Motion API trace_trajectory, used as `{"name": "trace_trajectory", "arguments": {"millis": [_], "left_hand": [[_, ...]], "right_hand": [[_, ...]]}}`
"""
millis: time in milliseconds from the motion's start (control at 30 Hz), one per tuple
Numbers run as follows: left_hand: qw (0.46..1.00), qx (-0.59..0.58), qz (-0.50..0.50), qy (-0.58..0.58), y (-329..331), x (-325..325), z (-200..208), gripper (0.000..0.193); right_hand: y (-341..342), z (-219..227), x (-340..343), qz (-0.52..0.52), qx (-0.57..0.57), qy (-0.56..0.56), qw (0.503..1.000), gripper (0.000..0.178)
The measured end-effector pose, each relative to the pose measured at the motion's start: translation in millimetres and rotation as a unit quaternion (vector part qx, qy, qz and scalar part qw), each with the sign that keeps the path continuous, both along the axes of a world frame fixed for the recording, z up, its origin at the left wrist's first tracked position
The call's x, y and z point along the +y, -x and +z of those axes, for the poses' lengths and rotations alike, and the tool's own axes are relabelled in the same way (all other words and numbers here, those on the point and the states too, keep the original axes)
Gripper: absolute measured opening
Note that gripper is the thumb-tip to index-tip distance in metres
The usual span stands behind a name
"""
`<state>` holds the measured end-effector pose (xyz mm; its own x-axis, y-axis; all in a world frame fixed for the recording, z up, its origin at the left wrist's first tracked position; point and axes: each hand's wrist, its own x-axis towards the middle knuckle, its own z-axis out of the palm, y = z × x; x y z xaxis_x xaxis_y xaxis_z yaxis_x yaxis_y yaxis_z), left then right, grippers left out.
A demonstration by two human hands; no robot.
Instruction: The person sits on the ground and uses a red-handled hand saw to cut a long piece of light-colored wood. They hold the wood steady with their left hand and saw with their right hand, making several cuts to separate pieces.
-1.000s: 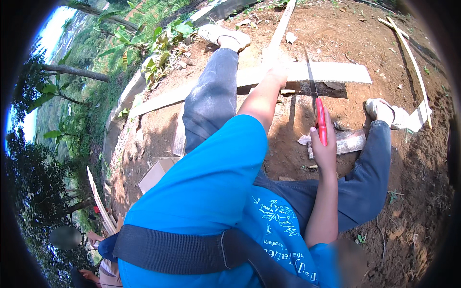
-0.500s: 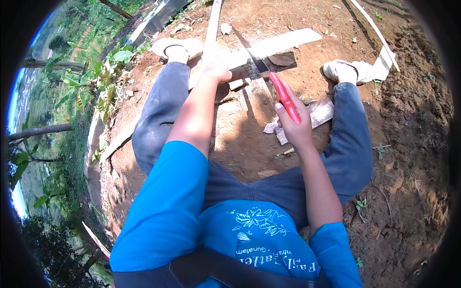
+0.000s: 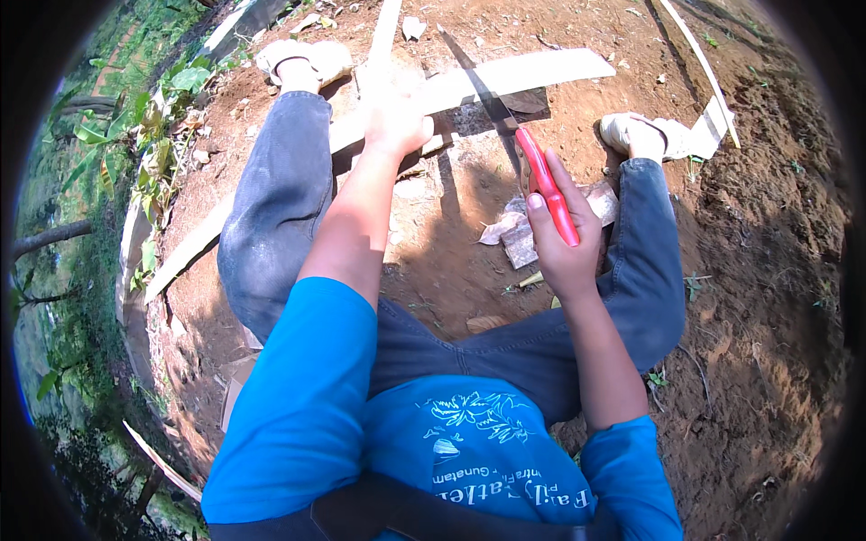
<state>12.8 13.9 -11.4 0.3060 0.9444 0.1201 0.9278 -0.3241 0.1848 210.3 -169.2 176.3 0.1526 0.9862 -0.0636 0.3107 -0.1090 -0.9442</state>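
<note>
In my right hand (image 3: 570, 236) is a handsaw, its red handle (image 3: 548, 191) wrapped by my fingers. The dark saw blade (image 3: 475, 79) points up and away, crossing over a pale wooden plank (image 3: 532, 74). That long plank slants over the ground from beside my left leg to the far right. My left hand (image 3: 397, 113), washed out by sunlight, is closed over the plank left of the blade; its fingers are hard to make out. A narrow pale wood strip (image 3: 385, 34) runs away from beyond this hand. Whether blade and plank touch is unclear.
My feet, in light shoes (image 3: 627, 135), rest apart on brown soil. A weathered board piece (image 3: 521, 245) and dry leaves (image 3: 498, 228) lie between my legs. Another thin strip (image 3: 708, 63) lies far right. Green plants (image 3: 167, 117) border the left, where the ground falls away.
The view has shifted, so my left foot and the plank's near end appear farther left. My right hand and the saw handle sit slightly lower and farther right. Both hands keep their holds.
</note>
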Motion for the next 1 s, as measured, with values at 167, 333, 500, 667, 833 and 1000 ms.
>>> {"name": "trace_trajectory", "arguments": {"millis": [167,333,500,667,833,1000], "left_hand": [[0.995,-0.098,-0.001,-0.004,0.5,1.4,0.6,0.042],[0.998,-0.025,0.001,0.054,4.0,5.5,10.9,0.042],[0.996,-0.038,-0.002,0.079,0.0,7.2,28.8,0.04],[0.998,-0.062,0.029,0.005,2.3,8.6,17.1,0.03],[0.998,-0.02,0.02,0.048,4.2,15.4,6.9,0.025],[0.995,-0.035,0.048,0.076,1.6,13.7,15.0,0.025]], "right_hand": [[5.0,-3.1,-1.7,0.002,0.003,-0.014,1.0,0.055],[9.0,1.5,-4.7,0.012,-0.009,-0.016,1.0,0.054],[10.4,5.9,-1.7,0.029,-0.062,-0.029,0.997,0.054],[8.1,9.3,1.2,0.051,-0.091,-0.029,0.994,0.054],[9.6,31.9,-20.3,0.058,-0.122,-0.026,0.99,0.056],[9.6,49.2,-52.6,0.045,-0.141,-0.007,0.989,0.057]]}}
